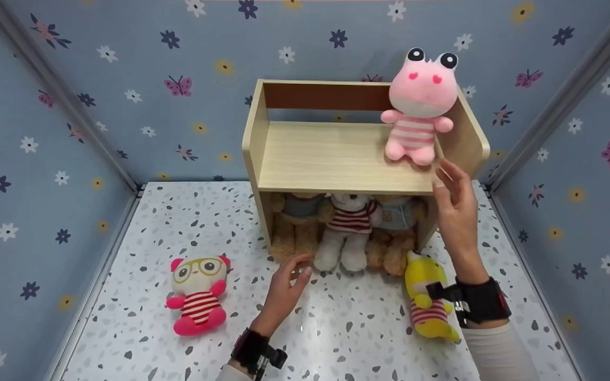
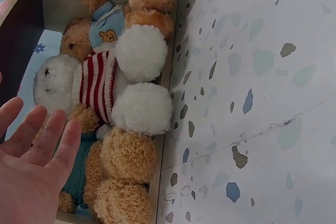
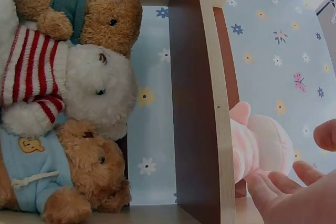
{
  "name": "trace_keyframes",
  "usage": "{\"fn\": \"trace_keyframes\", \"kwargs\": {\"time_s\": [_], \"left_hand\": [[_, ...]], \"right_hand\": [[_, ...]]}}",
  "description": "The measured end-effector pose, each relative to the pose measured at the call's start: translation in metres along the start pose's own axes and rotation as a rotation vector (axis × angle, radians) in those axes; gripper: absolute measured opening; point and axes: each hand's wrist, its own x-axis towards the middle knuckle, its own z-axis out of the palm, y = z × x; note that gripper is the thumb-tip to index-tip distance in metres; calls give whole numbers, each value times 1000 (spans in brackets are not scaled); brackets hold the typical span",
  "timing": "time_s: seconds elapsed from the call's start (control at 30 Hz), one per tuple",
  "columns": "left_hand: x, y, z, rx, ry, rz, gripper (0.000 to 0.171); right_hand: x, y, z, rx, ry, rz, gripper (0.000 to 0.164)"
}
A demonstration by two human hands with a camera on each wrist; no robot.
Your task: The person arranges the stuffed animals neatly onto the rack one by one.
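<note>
From my distant post I see a plump, striped pink frog plush (image 1: 424,95) upright at the right end of the pale wood-grain shelf (image 1: 326,159); the right hand (image 1: 456,211) is just beside it, thumb apart from loosely bent fingers, contact unclear to me; the left hand (image 1: 286,288), fingers spread, hovers near shaggy, knit-clad bears (image 1: 348,222) underneath.

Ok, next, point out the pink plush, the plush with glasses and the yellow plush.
Pink plush (image 1: 419,107): head view, on its pale muzzle.
Plush with glasses (image 1: 200,305): head view, on its striped belly.
Yellow plush (image 1: 429,316): head view, on its striped body.
</note>
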Motion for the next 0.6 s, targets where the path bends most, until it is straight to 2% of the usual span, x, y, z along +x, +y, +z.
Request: {"fn": "trace_keyframes", "kwargs": {"time_s": [0.33, 0.6], "left_hand": [[4, 0, -3, 36, 3, 2, 46], [7, -2, -5, 0, 5, 2, 43]], "right_hand": [[-28, 24, -23, -57, -76, -69, 32], [-50, 61, -41, -173, -86, -4, 29]]}}
